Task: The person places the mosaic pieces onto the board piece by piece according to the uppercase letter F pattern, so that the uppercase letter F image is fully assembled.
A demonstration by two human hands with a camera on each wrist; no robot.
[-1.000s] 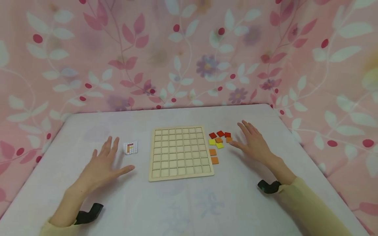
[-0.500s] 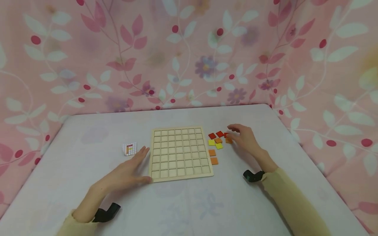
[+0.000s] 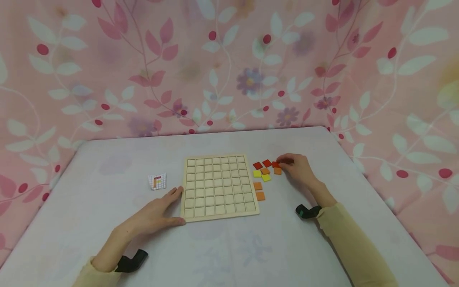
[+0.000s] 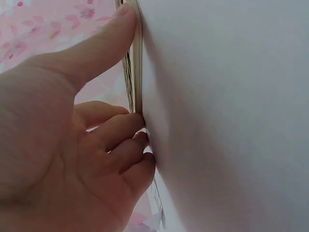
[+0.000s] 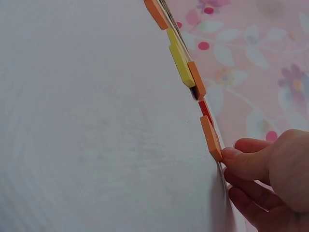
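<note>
Red and flat, the rightmost of three small square tiles [image 3: 275, 164] lies at the right hand's [image 3: 299, 169] fingertips, just left of them; being square, it has no long axis. Whether thumb and forefinger pinch it, I cannot tell. An orange square tile [image 3: 277, 171] sits just nearer the person. Leftward, beyond other tiles, the left hand [image 3: 150, 215], thumb and fingers apart, touches the pale wooden grid board's [image 3: 218, 182] left edge.

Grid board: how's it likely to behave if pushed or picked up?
The grid board is probably stiff: its edge runs straight in the left wrist view. It seems more apt to slide than tip, lying broad and flat on the table. Likely fairly light for its size, since it looks thin.
</note>
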